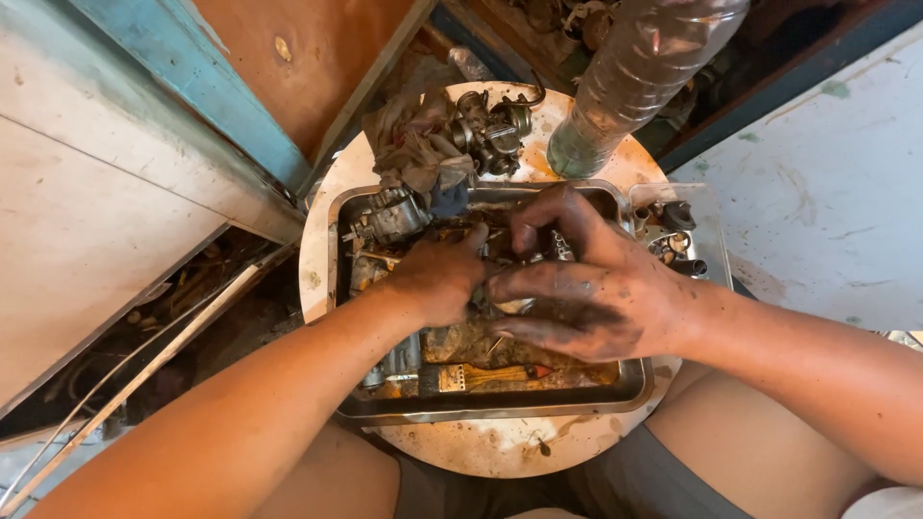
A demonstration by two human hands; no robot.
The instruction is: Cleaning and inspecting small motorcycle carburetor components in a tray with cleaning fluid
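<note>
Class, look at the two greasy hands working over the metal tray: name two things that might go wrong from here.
1. Both the left hand and right hand are greasy, so the small metal part they grip may slip into the dirty tray.
2. The plastic bottle stands near the round table's edge; an elbow nudge might topple it.

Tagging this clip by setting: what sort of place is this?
Probably a small engine repair spot. Both grease-blackened hands, left hand and right hand, work a small metal part over a dirty metal tray holding a brush; carburettor-like parts and an oily rag lie behind.
</note>
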